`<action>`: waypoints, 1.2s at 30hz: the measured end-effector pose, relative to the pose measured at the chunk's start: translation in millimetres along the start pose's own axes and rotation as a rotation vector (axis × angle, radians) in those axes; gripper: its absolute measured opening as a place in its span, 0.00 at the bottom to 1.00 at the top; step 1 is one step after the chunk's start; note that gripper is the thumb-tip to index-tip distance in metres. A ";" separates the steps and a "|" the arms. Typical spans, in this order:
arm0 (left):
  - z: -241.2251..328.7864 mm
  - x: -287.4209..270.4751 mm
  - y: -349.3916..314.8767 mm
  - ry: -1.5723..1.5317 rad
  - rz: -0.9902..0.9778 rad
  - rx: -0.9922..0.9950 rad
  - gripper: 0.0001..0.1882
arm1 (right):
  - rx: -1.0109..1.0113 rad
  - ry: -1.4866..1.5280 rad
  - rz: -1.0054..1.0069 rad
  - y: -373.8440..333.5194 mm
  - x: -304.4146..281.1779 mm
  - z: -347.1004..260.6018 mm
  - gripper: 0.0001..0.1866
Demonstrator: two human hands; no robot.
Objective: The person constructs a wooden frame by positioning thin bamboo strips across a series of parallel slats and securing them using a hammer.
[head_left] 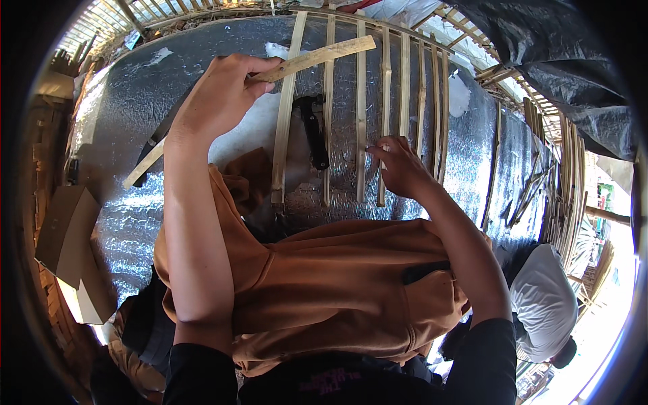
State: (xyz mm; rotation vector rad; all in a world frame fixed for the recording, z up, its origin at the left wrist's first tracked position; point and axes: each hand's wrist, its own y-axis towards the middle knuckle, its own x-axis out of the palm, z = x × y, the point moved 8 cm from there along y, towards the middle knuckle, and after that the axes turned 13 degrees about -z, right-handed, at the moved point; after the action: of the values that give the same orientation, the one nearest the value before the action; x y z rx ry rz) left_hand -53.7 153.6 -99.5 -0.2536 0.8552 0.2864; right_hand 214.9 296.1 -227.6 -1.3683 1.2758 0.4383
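Observation:
My left hand (219,94) is raised and closed around a flat bamboo strip (317,57) that points up and to the right. My right hand (399,165) rests on a row of several upright bamboo slats (360,101), its fingers pinching one slat near its lower end. The slats lie side by side on a silver foil sheet (142,94). A black tool (314,131) lies between two of the slats, to the left of my right hand. My orange trousers (324,283) fill the lower middle of the view.
A cardboard box (67,236) lies at the left. Another long bamboo strip (145,162) lies on the foil under my left arm. More bamboo slats (563,169) are stacked at the right. A person in a white shirt (543,304) crouches at the lower right. Black plastic sheeting (547,47) hangs top right.

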 end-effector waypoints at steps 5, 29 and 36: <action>0.2 -1.0 0.4 -0.003 -0.003 0.008 0.18 | 0.098 -0.087 -0.060 5.5 -0.2 -10.2 0.22; 6.1 1.0 4.5 -0.074 -0.068 0.016 0.21 | 0.016 1.178 -0.339 40.1 -13.8 -59.2 0.29; 10.6 -6.1 1.0 0.039 -0.064 -0.059 0.20 | -0.208 1.630 -0.283 -59.2 -78.7 -5.1 0.22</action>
State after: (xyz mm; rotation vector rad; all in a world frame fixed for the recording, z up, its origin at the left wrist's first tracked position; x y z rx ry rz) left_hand -50.4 157.1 -88.2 -0.3420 0.8765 0.2480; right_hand 236.5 310.1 -132.4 -2.0914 2.2235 -1.0261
